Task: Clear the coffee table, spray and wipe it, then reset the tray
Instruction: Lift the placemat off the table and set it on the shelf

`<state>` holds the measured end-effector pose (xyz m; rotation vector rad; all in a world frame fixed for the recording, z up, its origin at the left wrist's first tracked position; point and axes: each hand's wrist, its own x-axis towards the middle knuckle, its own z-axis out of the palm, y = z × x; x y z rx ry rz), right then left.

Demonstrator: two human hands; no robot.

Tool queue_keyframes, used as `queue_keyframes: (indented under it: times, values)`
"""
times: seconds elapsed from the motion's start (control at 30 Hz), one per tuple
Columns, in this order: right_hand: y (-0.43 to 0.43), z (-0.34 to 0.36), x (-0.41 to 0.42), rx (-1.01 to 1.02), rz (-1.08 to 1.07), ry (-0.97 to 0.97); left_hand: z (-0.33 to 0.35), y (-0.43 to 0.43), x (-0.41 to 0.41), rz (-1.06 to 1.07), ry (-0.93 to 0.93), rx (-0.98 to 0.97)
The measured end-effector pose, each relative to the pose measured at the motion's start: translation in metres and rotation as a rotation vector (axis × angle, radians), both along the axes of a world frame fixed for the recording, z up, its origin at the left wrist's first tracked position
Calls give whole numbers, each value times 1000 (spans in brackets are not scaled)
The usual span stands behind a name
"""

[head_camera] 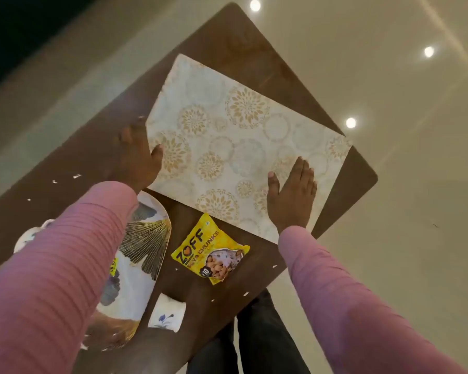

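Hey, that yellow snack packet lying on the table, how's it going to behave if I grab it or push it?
The yellow snack packet looks like a small crinkled foil pouch, so it is probably light and floppy, bending in a pinch. It lies flat on the wooden table, so it should slide rather than roll or tip. Its glossy film may be somewhat slippery.

Glossy cream floor (389,184) mirrors round ceiling lights (350,122).
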<state>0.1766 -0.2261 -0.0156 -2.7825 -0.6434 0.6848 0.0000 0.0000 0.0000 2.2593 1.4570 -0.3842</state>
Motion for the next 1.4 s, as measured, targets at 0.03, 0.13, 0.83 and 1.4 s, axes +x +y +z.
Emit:
queue_keyframes:
  times: [0.03,0.13,0.83,1.4]
  values:
    - [-3,-3,4,11,-84,1,-4,-1,2,78,0,-34]
    - [-15,-10,15,4,-259,19,-17,-2,0,238,-2,-101]
    - [-34,-9,81,125,-919,151,-18,-1,10,365,59,-115]
    - [-60,-20,80,-38,-973,19,-25,-24,19,369,-29,-140]
